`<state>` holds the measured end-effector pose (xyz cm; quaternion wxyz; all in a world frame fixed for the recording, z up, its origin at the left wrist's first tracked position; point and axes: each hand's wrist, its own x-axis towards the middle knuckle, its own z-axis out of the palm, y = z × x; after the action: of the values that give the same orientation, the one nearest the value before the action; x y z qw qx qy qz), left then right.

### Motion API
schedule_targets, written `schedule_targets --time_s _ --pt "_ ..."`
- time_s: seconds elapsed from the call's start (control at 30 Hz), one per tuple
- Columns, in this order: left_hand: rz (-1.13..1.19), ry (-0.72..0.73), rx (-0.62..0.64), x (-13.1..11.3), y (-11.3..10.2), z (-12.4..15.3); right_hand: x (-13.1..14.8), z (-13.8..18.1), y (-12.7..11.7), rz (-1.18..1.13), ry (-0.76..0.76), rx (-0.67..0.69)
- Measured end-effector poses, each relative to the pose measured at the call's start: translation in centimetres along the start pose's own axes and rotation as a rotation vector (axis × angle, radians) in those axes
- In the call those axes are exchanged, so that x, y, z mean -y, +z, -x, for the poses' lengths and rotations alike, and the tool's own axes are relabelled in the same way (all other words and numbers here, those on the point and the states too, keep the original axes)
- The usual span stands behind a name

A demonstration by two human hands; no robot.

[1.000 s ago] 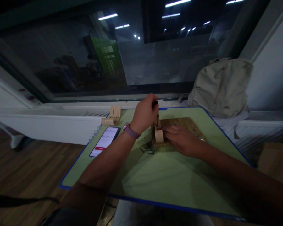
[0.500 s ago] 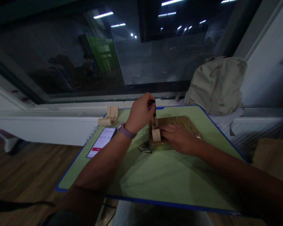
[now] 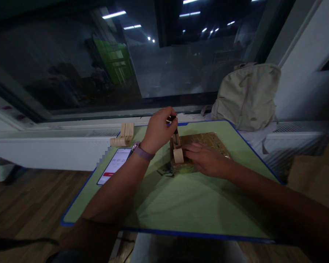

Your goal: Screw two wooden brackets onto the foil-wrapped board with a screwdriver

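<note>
My left hand [image 3: 159, 128], with a purple band at the wrist, is closed round the dark handle of a small screwdriver [image 3: 174, 126] that stands upright with its tip down in a small wooden piece [image 3: 178, 152]. My right hand [image 3: 203, 158] lies on that wooden piece from the right, fingers curled against it and holding it steady. The piece sits on a brown plastic-wrapped board [image 3: 205, 143] on the green mat [image 3: 186, 201]. A few small dark parts [image 3: 167, 170] lie just left of the piece.
A phone [image 3: 114, 165] with a lit timer screen lies on the mat's left part. Behind it stands a small wooden assembly [image 3: 124, 134] by the white sill. A beige backpack [image 3: 245, 95] rests at the back right under a dark window. Wooden floor lies to the left.
The view has shifted a little, so everything sits slightly more to the left. My left hand has stayed on the screwdriver with small wrist movement; my right hand keeps its hold on the wooden piece.
</note>
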<state>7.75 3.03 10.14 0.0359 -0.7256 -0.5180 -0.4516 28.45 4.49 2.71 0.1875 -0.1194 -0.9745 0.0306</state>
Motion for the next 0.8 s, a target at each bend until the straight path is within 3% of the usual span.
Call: schedule_targets --time_s 0.13,0.37,0.6,0.8 --pt "-0.042 0.013 -0.036 0.2 -0.1 -0.1 0.1 -0.1 -0.1 0.004 0.01 0.006" --pt "0.115 -0.062 0.016 1.0 0.4 0.1 0.3 -0.2 -0.1 0.055 0.034 0.036" --pt "0.007 -0.006 0.0 0.5 0.1 0.0 0.3 -0.3 -0.1 0.059 0.029 0.027" --pt "0.092 -0.025 -0.004 0.4 0.3 0.1 0.4 -0.3 -0.2 0.059 0.03 0.036"
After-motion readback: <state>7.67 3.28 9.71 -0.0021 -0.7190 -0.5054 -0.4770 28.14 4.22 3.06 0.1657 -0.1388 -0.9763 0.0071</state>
